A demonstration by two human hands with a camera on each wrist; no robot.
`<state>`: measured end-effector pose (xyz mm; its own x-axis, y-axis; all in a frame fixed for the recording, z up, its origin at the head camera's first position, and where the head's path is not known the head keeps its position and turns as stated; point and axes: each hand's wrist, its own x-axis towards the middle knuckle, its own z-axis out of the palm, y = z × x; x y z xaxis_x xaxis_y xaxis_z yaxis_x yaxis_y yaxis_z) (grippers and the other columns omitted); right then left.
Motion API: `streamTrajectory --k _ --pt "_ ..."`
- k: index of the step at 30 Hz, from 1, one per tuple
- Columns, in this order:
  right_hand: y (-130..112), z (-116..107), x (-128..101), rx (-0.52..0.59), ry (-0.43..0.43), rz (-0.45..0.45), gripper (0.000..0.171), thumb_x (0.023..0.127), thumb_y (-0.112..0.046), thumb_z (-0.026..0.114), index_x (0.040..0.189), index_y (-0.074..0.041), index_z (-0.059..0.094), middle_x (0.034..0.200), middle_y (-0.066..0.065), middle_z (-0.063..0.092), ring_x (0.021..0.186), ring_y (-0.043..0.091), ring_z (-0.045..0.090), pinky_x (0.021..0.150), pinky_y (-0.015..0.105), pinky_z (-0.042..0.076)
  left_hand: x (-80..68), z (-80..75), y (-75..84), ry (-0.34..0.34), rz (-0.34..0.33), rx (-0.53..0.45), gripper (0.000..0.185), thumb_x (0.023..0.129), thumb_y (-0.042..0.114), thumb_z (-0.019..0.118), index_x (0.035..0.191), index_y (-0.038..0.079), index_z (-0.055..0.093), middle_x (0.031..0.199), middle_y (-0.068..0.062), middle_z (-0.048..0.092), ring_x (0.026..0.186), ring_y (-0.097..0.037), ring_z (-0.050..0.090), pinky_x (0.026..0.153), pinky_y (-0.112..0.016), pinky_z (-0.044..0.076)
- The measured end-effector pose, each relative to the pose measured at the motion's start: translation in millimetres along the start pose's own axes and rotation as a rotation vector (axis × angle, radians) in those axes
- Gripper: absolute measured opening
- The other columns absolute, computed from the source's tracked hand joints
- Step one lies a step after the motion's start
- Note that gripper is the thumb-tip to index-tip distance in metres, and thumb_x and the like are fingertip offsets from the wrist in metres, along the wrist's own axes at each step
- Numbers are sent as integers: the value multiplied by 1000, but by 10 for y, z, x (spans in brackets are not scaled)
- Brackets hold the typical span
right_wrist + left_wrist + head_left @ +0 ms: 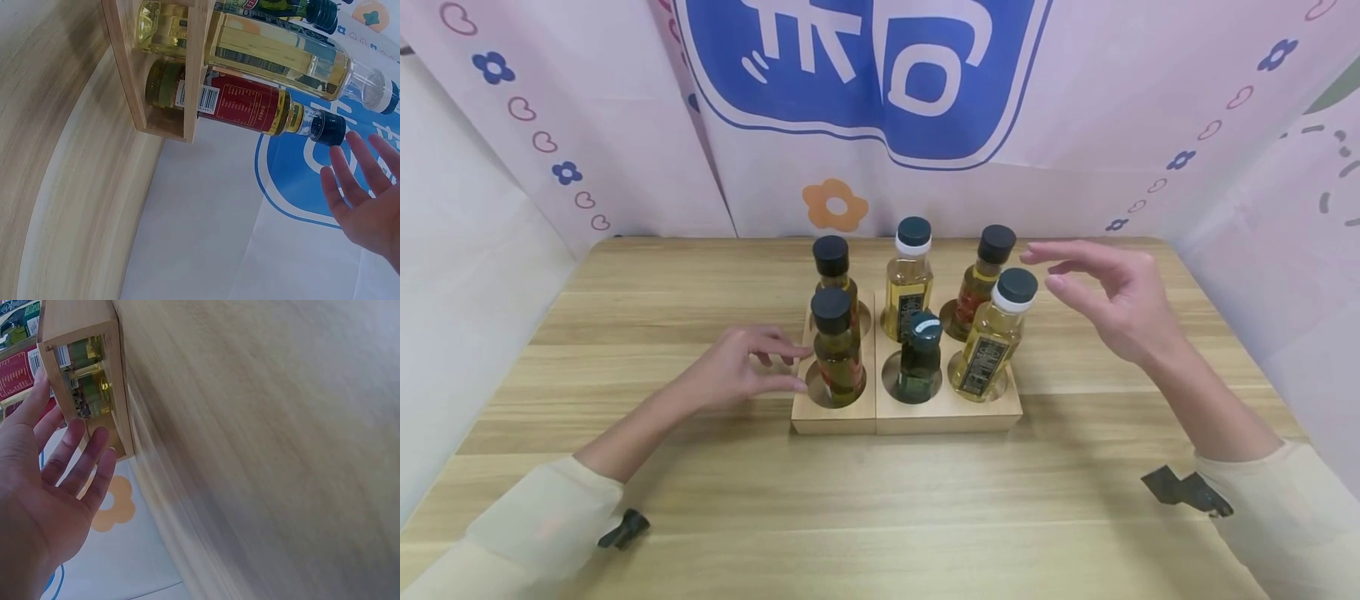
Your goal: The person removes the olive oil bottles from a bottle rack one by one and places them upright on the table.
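Six bottles are seen standing in the wooden rack point(945, 412) mid-desk point(700, 517), nothing lifted yet, left hand point(741, 369) laid with relaxed fingers against the rack's left end, right hand point(1112, 293) held spread and empty near the far-right bottle point(984, 280).

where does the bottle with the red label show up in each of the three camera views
Head: bottle with the red label, back right slot of the wooden rack, near the right hand.
Left wrist: not identifiable; only the rack's end, blurred.
Right wrist: centre, lying sideways in frame, cap toward the fingers.
Shared landmark: the wooden rack.
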<state>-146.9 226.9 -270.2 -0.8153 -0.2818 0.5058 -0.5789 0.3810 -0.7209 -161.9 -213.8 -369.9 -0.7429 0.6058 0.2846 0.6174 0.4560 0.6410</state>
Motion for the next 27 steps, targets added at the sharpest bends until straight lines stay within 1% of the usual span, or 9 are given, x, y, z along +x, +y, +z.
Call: streamTrajectory --k 2,6,9,12,18,22,27 --pt "-2 9 0 28 0 -19 32 94 6 64 121 -4 75 119 3 76 112 11 68 96 24 50 2 5 1 5 5 -3 36 77 12 93 110 4 80 95 2 75 81 -19 68 71 -35 58" --pt "2 30 -1 102 5 -38 31 87 15 66 114 4 75 114 2 77 103 14 70 96 23 51 2 7 6 5 -3 -5 36 78 12 92 110 4 81 91 4 73 77 -19 65 70 -34 58" --pt "13 43 3 172 4 -51 35 82 20 68 112 4 76 110 2 78 97 14 70 97 24 51 7 -1 11 -7 -29 -2 36 78 14 92 111 4 81 90 5 73 76 -18 64 70 -34 58" --pt "22 55 16 222 -14 -79 40 77 23 69 112 4 76 108 5 78 95 15 71 96 24 52 21 -11 15 -20 -46 10 36 79 16 92 111 5 80 91 5 74 77 -17 65 71 -34 58" --pt "38 94 36 244 -42 -104 42 72 29 70 110 13 73 105 5 78 91 14 71 91 22 54 35 -24 7 -47 -61 12 37 80 18 92 112 5 80 94 4 75 79 -19 67 71 -36 58" --pt "52 103 36 250 -43 -110 44 71 31 70 110 13 73 105 5 78 91 13 72 90 22 55 43 -27 -7 -53 -49 14 38 79 18 92 113 4 80 94 3 76 80 -20 69 70 -37 58" --pt "56 122 44 285 -51 -112 48 68 33 70 113 14 72 108 6 78 91 14 73 88 22 56 38 -28 -20 -56 -41 28 39 79 17 92 113 3 79 93 1 76 80 -22 70 69 -38 59"
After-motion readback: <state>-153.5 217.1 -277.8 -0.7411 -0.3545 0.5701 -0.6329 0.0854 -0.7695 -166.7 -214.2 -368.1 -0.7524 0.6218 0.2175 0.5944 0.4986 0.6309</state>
